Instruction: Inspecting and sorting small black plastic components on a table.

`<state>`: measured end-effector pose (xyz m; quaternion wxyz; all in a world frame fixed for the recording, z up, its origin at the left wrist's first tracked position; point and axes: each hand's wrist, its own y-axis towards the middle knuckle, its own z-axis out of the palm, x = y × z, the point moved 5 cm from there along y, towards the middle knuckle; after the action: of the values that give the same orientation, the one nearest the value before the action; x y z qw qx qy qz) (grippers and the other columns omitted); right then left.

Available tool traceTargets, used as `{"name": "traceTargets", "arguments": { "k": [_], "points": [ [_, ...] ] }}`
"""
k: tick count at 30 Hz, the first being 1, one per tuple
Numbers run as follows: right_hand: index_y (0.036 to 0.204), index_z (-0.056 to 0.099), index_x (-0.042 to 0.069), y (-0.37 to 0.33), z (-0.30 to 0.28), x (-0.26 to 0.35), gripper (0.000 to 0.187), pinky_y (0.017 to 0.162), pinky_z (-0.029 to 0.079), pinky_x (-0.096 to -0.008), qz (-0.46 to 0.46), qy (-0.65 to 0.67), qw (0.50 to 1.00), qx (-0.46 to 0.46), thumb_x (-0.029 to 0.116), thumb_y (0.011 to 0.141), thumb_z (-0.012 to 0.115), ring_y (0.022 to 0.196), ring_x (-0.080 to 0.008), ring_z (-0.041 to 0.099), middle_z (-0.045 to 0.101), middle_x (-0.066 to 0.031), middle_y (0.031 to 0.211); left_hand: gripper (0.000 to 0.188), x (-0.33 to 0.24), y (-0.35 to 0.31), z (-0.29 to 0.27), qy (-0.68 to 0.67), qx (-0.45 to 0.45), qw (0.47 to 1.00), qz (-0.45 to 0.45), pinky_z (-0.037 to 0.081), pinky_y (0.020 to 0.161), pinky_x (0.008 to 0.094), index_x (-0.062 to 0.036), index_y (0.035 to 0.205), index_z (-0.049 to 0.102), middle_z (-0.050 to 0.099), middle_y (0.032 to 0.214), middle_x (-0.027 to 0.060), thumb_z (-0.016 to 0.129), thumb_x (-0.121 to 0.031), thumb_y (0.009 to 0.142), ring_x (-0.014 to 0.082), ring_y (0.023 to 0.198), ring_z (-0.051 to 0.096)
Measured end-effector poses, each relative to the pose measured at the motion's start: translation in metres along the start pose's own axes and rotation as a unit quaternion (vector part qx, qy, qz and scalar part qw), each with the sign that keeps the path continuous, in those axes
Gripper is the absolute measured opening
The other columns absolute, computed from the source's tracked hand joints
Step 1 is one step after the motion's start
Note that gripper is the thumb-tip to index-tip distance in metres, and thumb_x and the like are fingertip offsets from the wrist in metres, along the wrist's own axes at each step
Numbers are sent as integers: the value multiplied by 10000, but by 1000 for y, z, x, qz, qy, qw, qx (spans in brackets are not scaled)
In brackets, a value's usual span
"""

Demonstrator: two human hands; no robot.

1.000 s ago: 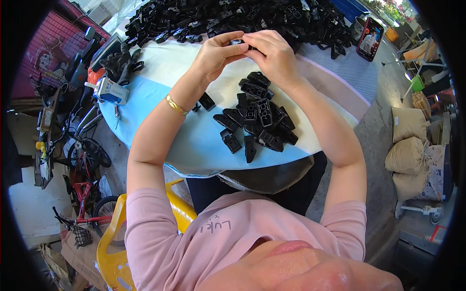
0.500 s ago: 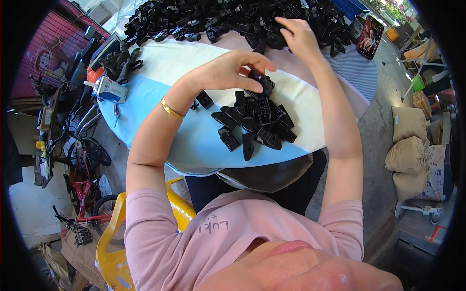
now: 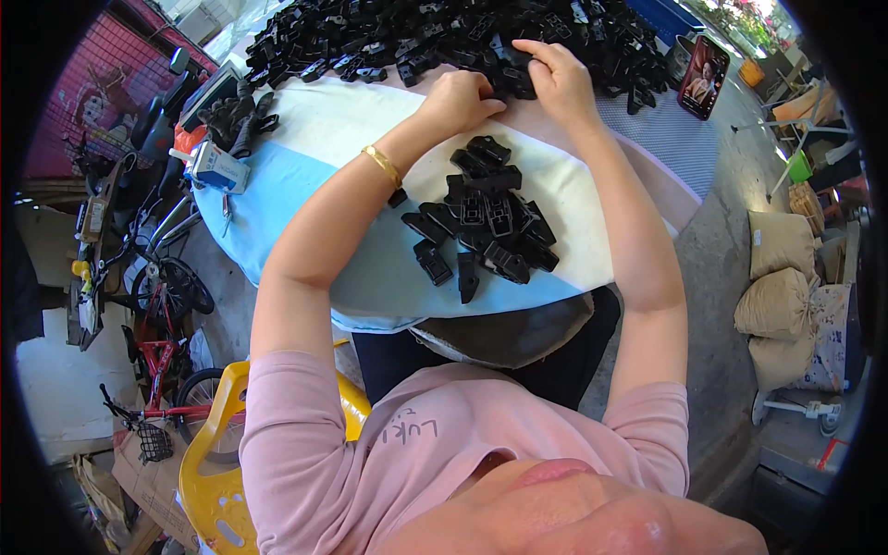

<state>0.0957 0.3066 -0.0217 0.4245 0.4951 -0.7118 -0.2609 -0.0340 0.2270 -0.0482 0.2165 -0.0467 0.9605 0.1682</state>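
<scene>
Black plastic clips (image 3: pixel 481 42), heaped on counter (image 3: pixel 351 120): likely light, stiff; left hand (image 3: pixel 455 100) and right hand (image 3: pixel 558 81) fingers pinching pieces by their edges.

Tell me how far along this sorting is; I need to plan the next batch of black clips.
A small pile of black clips lies on the cloth near the person, seemingly finished. Both hands are at the edge of the big heap at the table's far side: the left hand is closed on a piece and the right hand rests on others. The heap is far larger than the pile, so most looks left.
</scene>
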Motion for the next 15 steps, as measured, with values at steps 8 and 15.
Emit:
{"name": "traceTargets", "arguments": {
  "k": [8,15],
  "points": [
    [1144,573,51,-8,20,27,256,611,514,-220,211,289,928,105,130,918,485,657,-89,603,618,-58,877,298,26,-20,-4,-501,86,846,-158,492,590,226,44,1071,520,596,799,80,605,-109,830,125,648,590],
    [1090,553,-68,-10,23,28,276,620,535,-231,225,331,907,129,4,823,553,710,-148,646,631,-115,905,221,13,-31,-22,-609,33,781,-137,530,787,262,24,1062,524,598,937,92,558,-37,852,162,812,632]
  ]
}}
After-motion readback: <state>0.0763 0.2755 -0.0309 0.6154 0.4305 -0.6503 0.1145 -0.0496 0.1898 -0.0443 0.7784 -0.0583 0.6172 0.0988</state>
